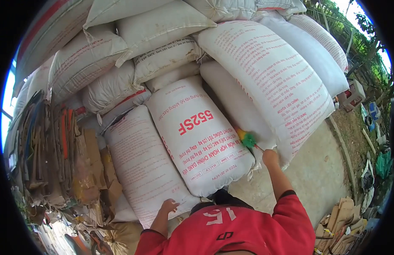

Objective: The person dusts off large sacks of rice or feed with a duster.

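Note:
My right hand [271, 158] is closed around the thin handle of a small duster [249, 139] with a fluffy green and yellow head. The duster's head lies against the lower right side of a plump white sack [197, 144] printed "552SF" in red. Fingers apart and holding nothing, my left hand [169, 206] is over the lower end of another white sack [142, 157] with faint red print, left of the first. A large printed sack [269, 76] leans to the right, its bottom end close to my right hand.
More filled sacks [163, 25] are stacked behind. Flattened cardboard [78, 161] stands in a pile on the left, with more cardboard pieces [339, 221] at the lower right. Concrete floor [320, 161] shows on the right, bordered by dirt, litter and a white-and-red container [353, 94].

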{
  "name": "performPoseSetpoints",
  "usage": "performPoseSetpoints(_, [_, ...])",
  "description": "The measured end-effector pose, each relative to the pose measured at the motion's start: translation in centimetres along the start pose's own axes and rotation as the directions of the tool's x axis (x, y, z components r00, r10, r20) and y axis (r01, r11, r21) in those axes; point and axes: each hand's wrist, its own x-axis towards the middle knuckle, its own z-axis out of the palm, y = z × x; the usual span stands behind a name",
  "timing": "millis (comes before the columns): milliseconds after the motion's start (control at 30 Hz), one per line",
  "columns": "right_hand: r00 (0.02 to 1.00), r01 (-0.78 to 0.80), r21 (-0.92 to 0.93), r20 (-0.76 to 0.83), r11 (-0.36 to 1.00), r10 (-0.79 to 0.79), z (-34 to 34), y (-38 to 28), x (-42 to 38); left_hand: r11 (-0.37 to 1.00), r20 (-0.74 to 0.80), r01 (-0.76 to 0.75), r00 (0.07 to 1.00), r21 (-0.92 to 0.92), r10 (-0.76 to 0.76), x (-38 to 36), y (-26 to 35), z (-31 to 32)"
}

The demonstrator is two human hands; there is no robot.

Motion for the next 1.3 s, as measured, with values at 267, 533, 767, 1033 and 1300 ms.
performPoseSetpoints(267, [0.996, 0.024, -0.326, -0.078, 0.945, -0.053, -7.4, -9.3, 7.6, 0.987, -0.091, -0.103, 0.989, 0.122, 0.114, 0.8, -1.5, 2.0])
performPoseSetpoints(533, [0.847, 0.108, -0.013, -0.522, 0.994, -0.099, -19.7, -15.3, 12.9, 0.999, -0.201, -0.049, 0.979, -0.014, 0.045, -1.8, 2.3, -0.6])
performPoseSetpoints(767, [0.87, 0.298, 0.04, -0.422, 0.954, -0.254, -15.0, -11.3, 11.3, 0.992, -0.212, 0.016, 0.977, 0.124, 0.01, -1.4, -6.0, 3.5])
performPoseSetpoints(1033, [0.938, 0.339, 0.259, -0.023, 0.905, -0.345, -0.7, -3.5, 3.8, 0.992, -0.208, 0.129, 0.97, -0.01, -0.128, -4.4, -8.0, 5.6])
performPoseSetpoints(1300, [0.905, 0.424, 0.424, -0.169, 0.8, -0.39, -9.0, -11.0, 1.3, 0.972, -0.36, 0.048, 0.924, -0.231, -0.131, -3.8, -5.0, 6.5])
